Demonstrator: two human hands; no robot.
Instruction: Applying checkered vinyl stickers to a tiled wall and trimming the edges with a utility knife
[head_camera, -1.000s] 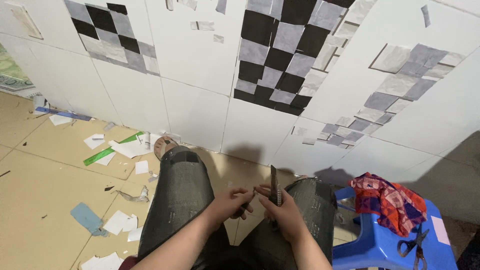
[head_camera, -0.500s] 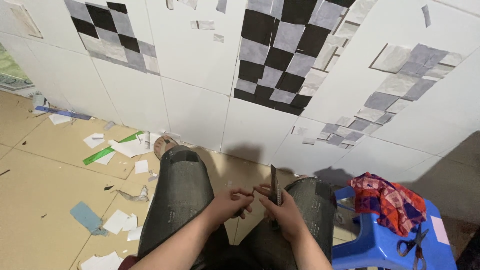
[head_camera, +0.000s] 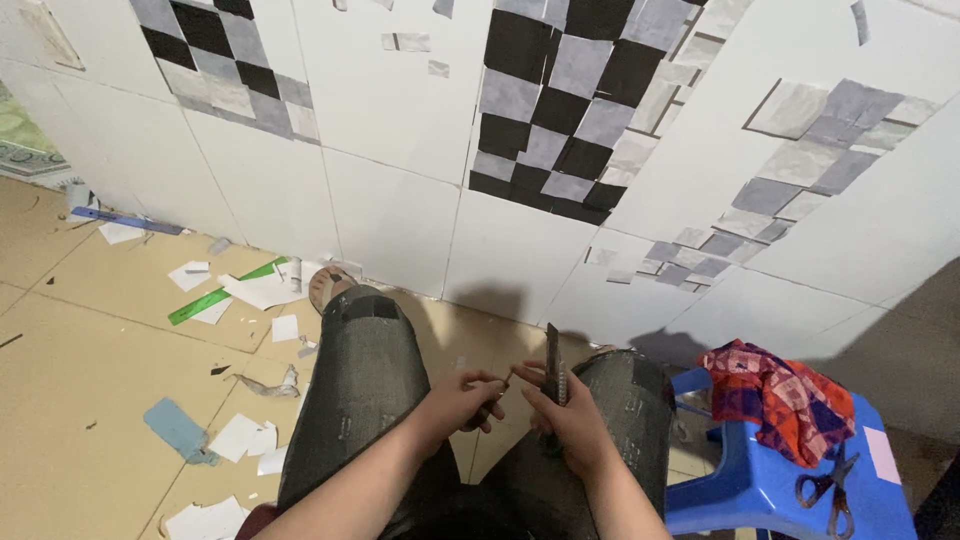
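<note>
I sit facing a white tiled wall, my knees in dark jeans (head_camera: 365, 380) in front of me. My right hand (head_camera: 570, 415) grips a dark utility knife (head_camera: 553, 365) whose blade points up. My left hand (head_camera: 465, 400) is closed beside it, its fingertips pinching something small near the knife's handle; what it pinches is too small to make out. The two hands almost touch between my knees.
A blue plastic stool (head_camera: 770, 480) at my right carries a red checked cloth (head_camera: 785, 395) and scissors (head_camera: 825, 490). Paper scraps (head_camera: 255, 290), a green strip (head_camera: 220, 295) and a blue card (head_camera: 180, 430) litter the floor on my left. Black and grey squares (head_camera: 570, 95) are stuck on the wall.
My hands have stayed between my knees; the left fingers shifted slightly nearer the knife. Nothing else moved.
</note>
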